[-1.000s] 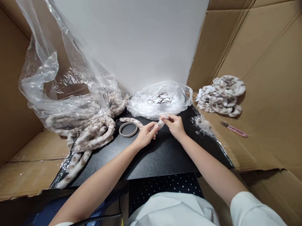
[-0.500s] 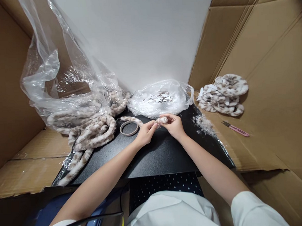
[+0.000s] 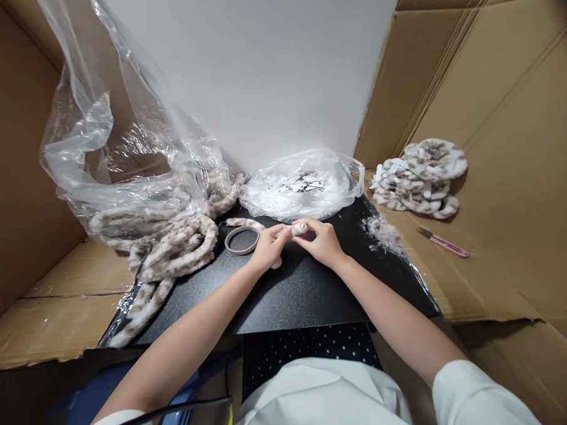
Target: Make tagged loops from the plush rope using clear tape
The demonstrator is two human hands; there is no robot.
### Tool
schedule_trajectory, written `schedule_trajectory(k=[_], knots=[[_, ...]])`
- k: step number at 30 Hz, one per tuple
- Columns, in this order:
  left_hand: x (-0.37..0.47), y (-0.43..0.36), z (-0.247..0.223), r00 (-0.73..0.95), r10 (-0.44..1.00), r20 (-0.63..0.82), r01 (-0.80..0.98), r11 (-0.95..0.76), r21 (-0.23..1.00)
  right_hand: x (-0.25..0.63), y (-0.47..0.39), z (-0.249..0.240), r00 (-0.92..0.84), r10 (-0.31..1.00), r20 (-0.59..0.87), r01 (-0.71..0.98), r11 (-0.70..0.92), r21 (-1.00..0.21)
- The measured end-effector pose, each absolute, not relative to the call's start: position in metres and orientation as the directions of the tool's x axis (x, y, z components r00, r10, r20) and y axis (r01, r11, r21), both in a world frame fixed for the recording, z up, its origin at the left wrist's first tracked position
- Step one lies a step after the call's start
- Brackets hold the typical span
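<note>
Between my fingertips is the end of a furry strip [image 3: 299,229], white with brown patches. My left hand [image 3: 268,246] pinches it from the left. On the other side my right hand [image 3: 322,241] has thumb and fingers closed around the same end. More of the strip shows behind and below my left hand; part of it is hidden by the fingers. Just left of that hand, a flat ring like a tape roll [image 3: 242,240] lies on the black table [image 3: 269,304]. A clear plastic bag [image 3: 259,195] with small white tags and dark bits sits beyond my hands.
At left, a heap of furry strips [image 3: 181,245] spills from a large clear plastic bag [image 3: 92,133]. To the right lie a pile of tagged furry pieces [image 3: 416,181], pink thread snips [image 3: 442,242] and loose fluff [image 3: 383,233]. Cardboard walls [image 3: 505,127] stand on both sides.
My hands have come closer together around the strip's end, the right one shifting slightly left. A piece of the strip now shows below my left hand.
</note>
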State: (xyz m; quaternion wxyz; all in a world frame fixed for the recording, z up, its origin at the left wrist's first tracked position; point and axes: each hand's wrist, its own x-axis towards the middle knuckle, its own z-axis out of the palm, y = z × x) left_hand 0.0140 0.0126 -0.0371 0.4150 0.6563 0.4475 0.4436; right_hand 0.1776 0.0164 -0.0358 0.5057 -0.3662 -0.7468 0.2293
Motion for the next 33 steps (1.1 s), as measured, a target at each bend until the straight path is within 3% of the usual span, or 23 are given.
schedule_trajectory(k=[7, 17, 33], knots=[[0.013, 0.011, -0.035, 0.146, 0.917, 0.372, 0.514, -0.391, 0.763, 0.183, 0.020, -0.029, -0.089, 0.826, 0.556, 0.268, 0.558, -0.786], [0.015, 0.010, -0.039, 0.257, 0.910, 0.326, 0.528, -0.415, 0.741, 0.179, 0.025, -0.042, -0.114, 0.923, 0.369, 0.057, 0.377, -0.925], [0.015, 0.010, -0.038, 0.262, 0.943, 0.204, 0.351, -0.291, 0.890, 0.176, 0.021, -0.045, -0.149, 0.833, 0.533, 0.340, 0.549, -0.763]])
